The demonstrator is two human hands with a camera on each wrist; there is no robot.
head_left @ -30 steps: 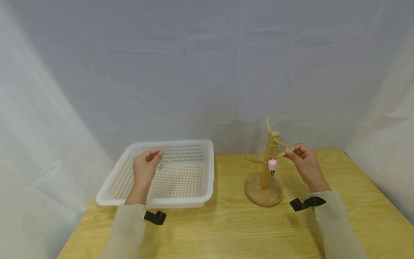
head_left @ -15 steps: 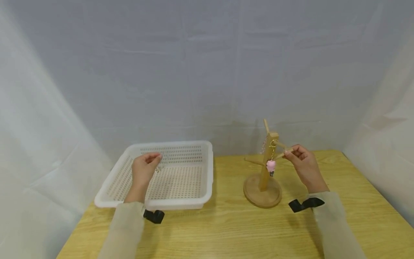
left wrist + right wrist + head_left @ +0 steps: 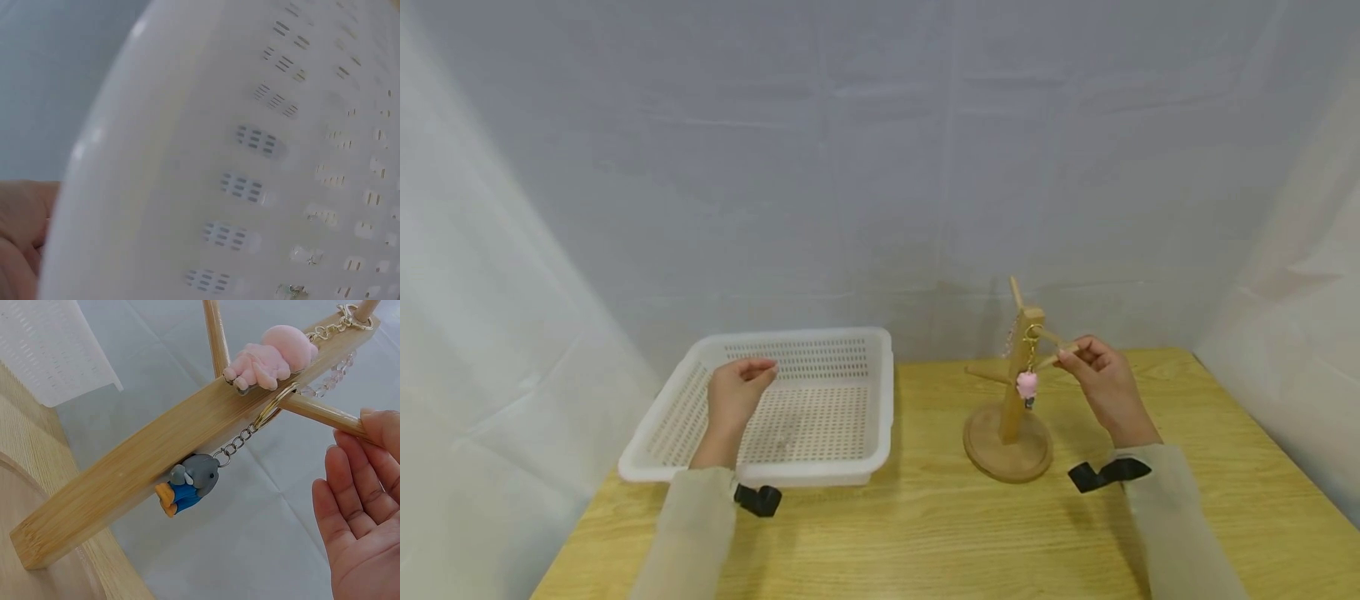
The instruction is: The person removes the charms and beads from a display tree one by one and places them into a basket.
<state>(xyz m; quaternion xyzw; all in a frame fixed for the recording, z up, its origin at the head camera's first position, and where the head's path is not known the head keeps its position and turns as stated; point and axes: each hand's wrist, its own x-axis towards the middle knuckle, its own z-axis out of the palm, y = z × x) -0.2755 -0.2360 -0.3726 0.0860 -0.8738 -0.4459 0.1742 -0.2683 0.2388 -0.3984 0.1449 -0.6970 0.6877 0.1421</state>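
Note:
My left hand (image 3: 737, 398) is over the white perforated basket (image 3: 883, 417), its thumb and fingertips slightly apart with nothing showing between them. A faint, clear, blurred thing (image 3: 786, 435) shows low in the basket; small shiny pieces (image 3: 306, 255) appear there in the left wrist view. With thumb and fingertips my right hand (image 3: 1105, 379) pinches the end of a wooden peg (image 3: 325, 415) on the upright stand (image 3: 125, 456). A keychain with a grey-and-blue figure (image 3: 190, 481) hangs from this peg by its gold ring. A pink figure keychain (image 3: 272, 359) hangs from a neighbouring peg.
The stand's round base (image 3: 1009, 454) rests on the wooden table (image 3: 917, 533), right of the basket. A pink beaded strand (image 3: 334, 375) hangs behind the post. Other pegs (image 3: 985, 373) stick out leftward and upward. A pale sheet (image 3: 880, 167) closes off the back.
The clear strand with a small metallic piece that dangled from my left fingertips has left them, and a faint thing shows lower in the basket. My right hand still holds the peg.

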